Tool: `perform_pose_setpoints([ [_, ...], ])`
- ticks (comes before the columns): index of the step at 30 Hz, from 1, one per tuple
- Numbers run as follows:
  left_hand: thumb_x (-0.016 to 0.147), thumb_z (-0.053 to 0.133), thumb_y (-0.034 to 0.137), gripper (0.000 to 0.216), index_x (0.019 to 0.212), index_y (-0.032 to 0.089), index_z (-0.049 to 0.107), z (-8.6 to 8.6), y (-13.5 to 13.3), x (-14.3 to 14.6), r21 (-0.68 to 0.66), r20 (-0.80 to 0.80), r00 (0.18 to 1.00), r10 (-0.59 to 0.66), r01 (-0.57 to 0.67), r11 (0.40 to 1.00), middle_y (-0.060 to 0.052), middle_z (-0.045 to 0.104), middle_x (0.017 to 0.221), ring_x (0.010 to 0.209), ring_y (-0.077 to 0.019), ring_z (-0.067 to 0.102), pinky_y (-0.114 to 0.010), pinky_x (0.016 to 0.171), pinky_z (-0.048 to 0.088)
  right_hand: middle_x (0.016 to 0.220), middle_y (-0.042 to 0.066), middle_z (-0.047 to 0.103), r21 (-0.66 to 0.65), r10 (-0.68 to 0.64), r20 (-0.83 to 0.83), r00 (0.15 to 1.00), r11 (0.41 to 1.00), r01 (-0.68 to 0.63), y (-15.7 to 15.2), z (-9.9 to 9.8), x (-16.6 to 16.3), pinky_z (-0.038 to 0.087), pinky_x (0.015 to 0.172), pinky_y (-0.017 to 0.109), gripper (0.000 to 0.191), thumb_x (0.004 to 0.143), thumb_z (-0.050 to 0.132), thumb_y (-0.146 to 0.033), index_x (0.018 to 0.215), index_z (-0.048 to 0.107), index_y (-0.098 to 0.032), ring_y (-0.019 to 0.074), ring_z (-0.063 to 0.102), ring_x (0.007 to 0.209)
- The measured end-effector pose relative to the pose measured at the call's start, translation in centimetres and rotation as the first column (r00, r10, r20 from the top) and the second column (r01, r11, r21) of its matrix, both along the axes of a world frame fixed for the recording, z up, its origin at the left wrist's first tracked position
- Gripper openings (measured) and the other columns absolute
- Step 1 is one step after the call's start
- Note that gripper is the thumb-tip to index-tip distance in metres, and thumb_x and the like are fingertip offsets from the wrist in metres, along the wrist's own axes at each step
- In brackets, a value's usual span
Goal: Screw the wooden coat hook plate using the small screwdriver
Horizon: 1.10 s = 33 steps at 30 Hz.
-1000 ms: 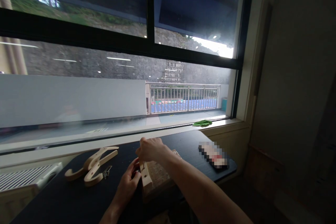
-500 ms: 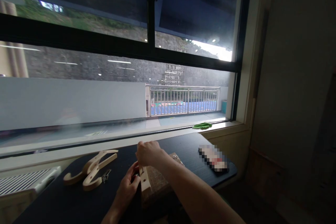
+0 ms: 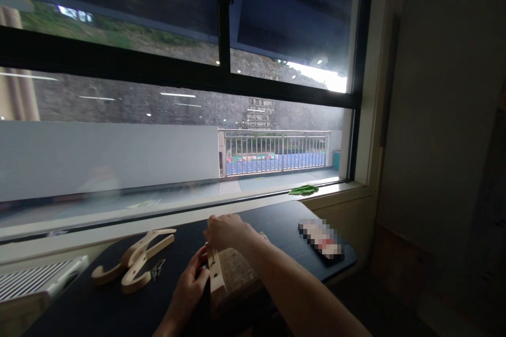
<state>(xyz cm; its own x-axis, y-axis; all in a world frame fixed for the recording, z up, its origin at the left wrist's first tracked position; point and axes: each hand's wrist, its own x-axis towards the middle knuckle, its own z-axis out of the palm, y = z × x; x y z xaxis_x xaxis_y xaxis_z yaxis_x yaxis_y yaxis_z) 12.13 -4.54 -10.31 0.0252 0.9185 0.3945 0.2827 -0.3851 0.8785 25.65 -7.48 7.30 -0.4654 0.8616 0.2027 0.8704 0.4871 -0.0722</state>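
A pale wooden strip with drilled holes (image 3: 216,280) runs along the left edge of a brown block (image 3: 241,272) that looks wrapped in clear plastic. My left hand (image 3: 188,285) grips the strip from its left side, thumb near a hole and fingers partly hidden. Over the strip's far end, my right hand (image 3: 227,231) is closed with its fingers pointing down. Whatever it holds is hidden behind the fingers. To the left lie two curved wooden hook pieces (image 3: 136,266), one crossing the other, with a few small metal screws (image 3: 157,269) beside them.
The dark table (image 3: 98,310) stands against a window sill (image 3: 272,201). A pixelated flat object (image 3: 322,239) lies at its right end. On the sill is a green cloth-like item (image 3: 303,190). A white slatted radiator (image 3: 43,279) is at left.
The view has shifted slightly. Both hands keep nearly the same place at the wooden strip, my right hand only slightly turned. The hook pieces and screws have not been moved.
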Motion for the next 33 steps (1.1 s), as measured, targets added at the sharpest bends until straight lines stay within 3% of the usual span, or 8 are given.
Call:
perform_pose_setpoints([
  [13,0.072,0.045,0.025,0.052,0.122,0.016,0.038,0.0,-0.2,0.1,-0.022,0.020,1.000,-0.020,0.020,1.000,-0.008,0.057,0.112,0.102,-0.0198,0.054,-0.032,0.089,0.040,0.085,0.013,0.065,0.108,0.003,-0.036,0.999,0.994,0.001,0.8,-1.4,0.3,0.047,0.062,0.035,0.031,0.080,0.036,-0.034,0.092,0.056,-0.015,0.0247,0.062,0.077],
  [21,0.069,0.047,0.028,0.050,0.117,0.016,0.042,-0.5,0.5,-0.1,-0.001,0.015,0.999,0.034,-0.034,0.999,-0.008,0.060,0.108,0.103,-0.0214,0.053,-0.034,0.092,0.039,0.080,0.008,0.066,0.192,0.093,0.039,0.995,0.976,-0.099,0.8,-2.1,-0.8,0.047,0.058,0.033,0.026,0.082,0.035,-0.033,0.095,0.052,-0.018,0.0216,0.062,0.072],
  [33,0.071,0.044,0.025,0.050,0.120,0.015,0.040,-0.3,0.1,0.0,0.042,-0.013,1.000,0.001,0.000,0.999,-0.007,0.057,0.113,0.102,-0.0190,0.054,-0.030,0.090,0.040,0.078,0.010,0.065,0.241,-0.025,-0.061,0.998,0.970,0.039,1.6,-3.0,-1.3,0.048,0.058,0.035,0.029,0.081,0.034,-0.036,0.091,0.050,-0.014,0.0241,0.062,0.073],
])
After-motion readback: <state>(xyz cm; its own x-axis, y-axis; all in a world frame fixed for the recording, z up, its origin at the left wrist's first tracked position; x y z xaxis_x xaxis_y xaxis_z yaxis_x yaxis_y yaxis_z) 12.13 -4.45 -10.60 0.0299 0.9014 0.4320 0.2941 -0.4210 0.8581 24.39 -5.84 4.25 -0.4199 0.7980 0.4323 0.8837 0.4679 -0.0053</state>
